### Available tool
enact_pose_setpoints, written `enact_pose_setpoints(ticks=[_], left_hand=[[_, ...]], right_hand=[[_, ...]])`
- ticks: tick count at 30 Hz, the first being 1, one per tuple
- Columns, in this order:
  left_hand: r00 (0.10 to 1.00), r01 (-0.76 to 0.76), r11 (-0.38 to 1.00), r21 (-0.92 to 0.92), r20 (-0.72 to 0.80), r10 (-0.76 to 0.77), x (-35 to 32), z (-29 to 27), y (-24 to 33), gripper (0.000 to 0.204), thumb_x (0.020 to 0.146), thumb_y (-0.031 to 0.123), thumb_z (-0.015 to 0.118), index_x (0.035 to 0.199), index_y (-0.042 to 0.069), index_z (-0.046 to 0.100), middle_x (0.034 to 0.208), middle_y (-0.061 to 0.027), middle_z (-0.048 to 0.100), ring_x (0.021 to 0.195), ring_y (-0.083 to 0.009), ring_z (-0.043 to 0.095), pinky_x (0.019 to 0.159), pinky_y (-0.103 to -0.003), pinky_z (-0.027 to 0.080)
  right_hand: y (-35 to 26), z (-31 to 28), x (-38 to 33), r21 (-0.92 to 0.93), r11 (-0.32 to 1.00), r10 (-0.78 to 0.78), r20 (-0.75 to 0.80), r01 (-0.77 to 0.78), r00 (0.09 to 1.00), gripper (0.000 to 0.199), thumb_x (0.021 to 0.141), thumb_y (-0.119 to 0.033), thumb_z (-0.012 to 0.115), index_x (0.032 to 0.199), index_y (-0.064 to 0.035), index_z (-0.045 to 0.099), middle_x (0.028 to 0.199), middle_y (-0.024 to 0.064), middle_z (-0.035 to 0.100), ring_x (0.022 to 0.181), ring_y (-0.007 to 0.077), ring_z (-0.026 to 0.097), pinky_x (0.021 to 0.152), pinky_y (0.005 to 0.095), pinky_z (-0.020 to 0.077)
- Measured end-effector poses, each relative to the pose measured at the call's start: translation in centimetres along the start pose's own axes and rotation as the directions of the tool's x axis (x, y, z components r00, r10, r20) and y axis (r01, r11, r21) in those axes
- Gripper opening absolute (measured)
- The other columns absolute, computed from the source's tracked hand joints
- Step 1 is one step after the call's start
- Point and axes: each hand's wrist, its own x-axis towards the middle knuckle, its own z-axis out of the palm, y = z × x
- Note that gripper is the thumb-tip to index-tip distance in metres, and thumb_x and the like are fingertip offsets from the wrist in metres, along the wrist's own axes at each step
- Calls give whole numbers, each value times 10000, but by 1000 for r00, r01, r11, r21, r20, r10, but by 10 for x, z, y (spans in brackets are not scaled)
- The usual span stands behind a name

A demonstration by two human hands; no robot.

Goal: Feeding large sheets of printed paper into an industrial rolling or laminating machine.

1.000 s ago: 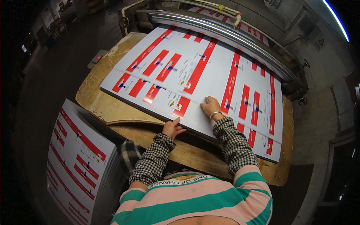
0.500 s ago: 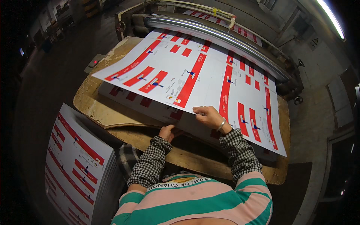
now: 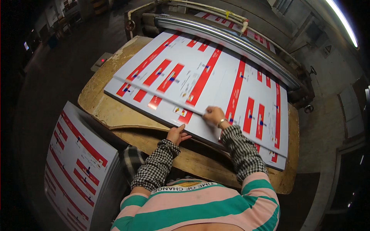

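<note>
**Hands on the printed sheets**

Right hand (image 3: 214, 115) I see curled, pinching the near edge of the top white sheet with red bars (image 3: 216, 73). Left hand (image 3: 177, 134) lies open against the stack's near edge, on the worn wooden table (image 3: 104, 111).

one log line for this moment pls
left hand: on stack edge | right hand: pressing top sheet | stack: on wooden table

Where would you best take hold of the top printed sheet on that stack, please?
Probably at its near long edge, from the person's side: the top sheet lies flat, that edge overhangs nothing else, and the right hand already rests there while the left hand steadies the stack.
</note>
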Motion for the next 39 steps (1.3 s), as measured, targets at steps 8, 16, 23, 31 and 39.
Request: enact_pose_setpoints(ticks=[8, 16, 23, 31, 39], left_hand=[[999, -31, 998, -62, 23, 33, -40, -38, -26, 303, 768, 134, 534, 1029, -7, 476, 917, -105, 568, 768, -227, 579, 694, -354, 489], [972, 48, 992, -120, -224, -74, -98, -39, -33, 227, 775, 129, 559, 645, -43, 490, 586, -57, 407, 498, -176, 422, 522, -324, 420], [955, 48, 994, 94, -295, -18, -125, -27, -18, 261, 802, 174, 495, 758, -82, 485, 587, -109, 435, 465, -178, 425, 430, -332, 368], [994, 22, 1000, 22, -111, -20, -85, -54, -58, 515, 788, 239, 543, 1078, -150, 372, 925, -193, 546, 792, -274, 577, 611, -339, 538], [997, 65, 996, -53, -36, -67, -64, -74, -86, 346, 786, 143, 536, 1055, -59, 462, 980, -148, 559, 770, -236, 593, 615, -343, 528]], right_hand=[[-32, 84, -100, -435, 810, -367, 149, 394, 918, 715, 597, -336, 691, 1164, -6, 407, 1227, 282, 326, 1170, 372, 295, 955, 363, 276], [-54, 16, -133, 271, 946, -238, 203, 179, 950, 271, 730, -85, 522, 959, 52, 570, 1057, 177, 543, 929, 216, 545, 807, 276, 421], [-32, 57, -149, 336, 927, -220, 128, 166, 967, 292, 680, -32, 545, 952, 70, 566, 1067, 175, 538, 943, 191, 539, 795, 266, 425], [-24, 71, -118, 83, 996, 6, 206, -24, 979, 373, 681, -74, 574, 1013, 89, 522, 893, 124, 594, 724, 119, 548, 646, 222, 440], [-25, 119, -148, -437, 785, -365, 247, 439, 898, 688, 617, -227, 691, 1181, 18, 382, 1237, 276, 314, 1170, 356, 301, 965, 361, 265]])
